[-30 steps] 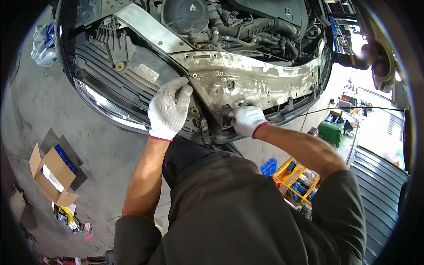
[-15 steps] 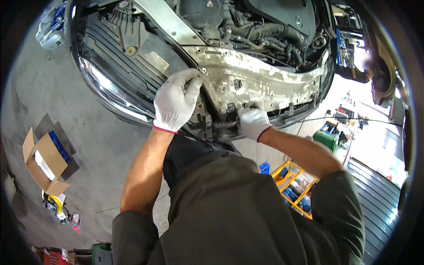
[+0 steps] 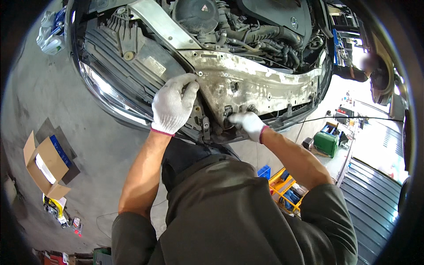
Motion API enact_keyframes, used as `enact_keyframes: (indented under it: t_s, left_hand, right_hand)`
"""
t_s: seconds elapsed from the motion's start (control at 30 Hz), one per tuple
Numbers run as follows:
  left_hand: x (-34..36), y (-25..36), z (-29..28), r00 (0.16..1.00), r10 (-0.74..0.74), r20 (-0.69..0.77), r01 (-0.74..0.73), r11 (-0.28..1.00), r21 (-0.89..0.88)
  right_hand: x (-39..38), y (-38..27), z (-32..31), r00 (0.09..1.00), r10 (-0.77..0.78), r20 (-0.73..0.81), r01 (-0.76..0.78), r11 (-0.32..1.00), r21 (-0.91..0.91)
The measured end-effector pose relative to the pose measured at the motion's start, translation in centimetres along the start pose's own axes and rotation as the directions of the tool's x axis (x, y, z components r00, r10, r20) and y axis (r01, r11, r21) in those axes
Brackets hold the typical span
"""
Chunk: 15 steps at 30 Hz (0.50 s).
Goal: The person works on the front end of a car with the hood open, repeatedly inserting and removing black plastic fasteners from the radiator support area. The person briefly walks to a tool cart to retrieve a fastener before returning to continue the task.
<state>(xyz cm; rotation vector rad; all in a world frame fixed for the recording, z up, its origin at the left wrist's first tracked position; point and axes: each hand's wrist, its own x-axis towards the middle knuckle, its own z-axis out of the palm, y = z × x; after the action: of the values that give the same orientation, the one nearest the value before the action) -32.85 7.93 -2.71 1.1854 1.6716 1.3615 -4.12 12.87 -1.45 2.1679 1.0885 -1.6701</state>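
My left hand (image 3: 173,105), in a white knit glove, is at the gap between the car's headlight (image 3: 106,90) and the worn metal front panel (image 3: 260,88). Its fingers are bent and drawn together, their tips near the panel's upper left corner; anything between them is hidden. Also gloved, my right hand (image 3: 250,124) is lower down on the panel's front. Its fingers are closed, the tips beside a dark fitting (image 3: 228,111) near the lower edge. Whether they grip anything does not show.
Behind the panel is the open engine bay with hoses (image 3: 265,33) and a dark engine cover (image 3: 280,17). An open cardboard box (image 3: 48,165) sits on the floor at left. A yellow tool cart (image 3: 282,187) and a green container (image 3: 326,143) stand to the right.
My right hand has shifted slightly left and down along the panel, uncovering a round fitting. My left hand stays in nearly the same place.
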Motion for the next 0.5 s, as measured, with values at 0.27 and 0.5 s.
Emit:
enact_keyframes:
  t_s: [0.27,0.5]
  left_hand:
    - [0.1,-0.6,0.1,0.995,0.096,-0.040,-0.092,0.992,0.087]
    - [0.2,-0.7,0.4,0.993,0.116,-0.011,-0.115,0.990,0.079]
  right_hand:
    - [-3.0,-3.4,0.8,0.909,-0.401,0.116,0.219,0.221,-0.950]
    - [0.6,1.2,-1.2,0.992,-0.123,-0.015,0.120,0.984,-0.133]
